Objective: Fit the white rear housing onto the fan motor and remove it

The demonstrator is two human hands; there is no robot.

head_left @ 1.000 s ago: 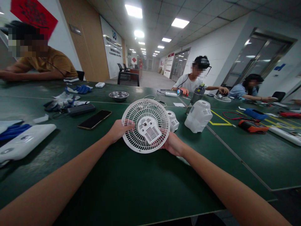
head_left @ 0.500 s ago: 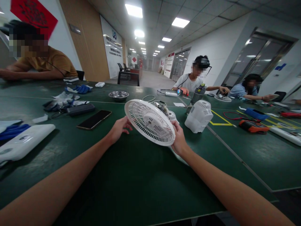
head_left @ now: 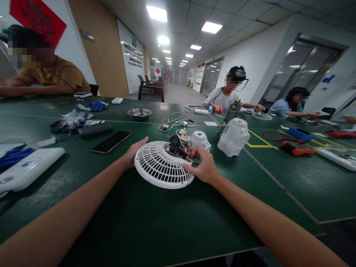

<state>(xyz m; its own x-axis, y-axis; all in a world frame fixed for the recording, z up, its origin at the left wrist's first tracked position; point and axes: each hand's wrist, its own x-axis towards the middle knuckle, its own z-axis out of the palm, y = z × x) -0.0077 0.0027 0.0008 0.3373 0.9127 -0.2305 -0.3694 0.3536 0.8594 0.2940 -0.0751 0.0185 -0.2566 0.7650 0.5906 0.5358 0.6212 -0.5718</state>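
Note:
A round white fan grille lies flat in front of me, just above the green table. A dark motor with red and white wires sits on its middle. My left hand holds the grille's left rim, fingers stretched along it. My right hand grips the right edge beside the motor, thumb and fingers curled on it. Behind the grille stand a small white domed cover and a larger white fan housing.
A black phone, a dark power bank, gloves, a steel bowl and a white cable lie beyond. A white case sits at left. Tools lie right. Three other people sit at the table.
The grille was upright facing me, then tipped over; now it lies flat with the motor side up. My right hand moved from under its edge to on top by the motor.

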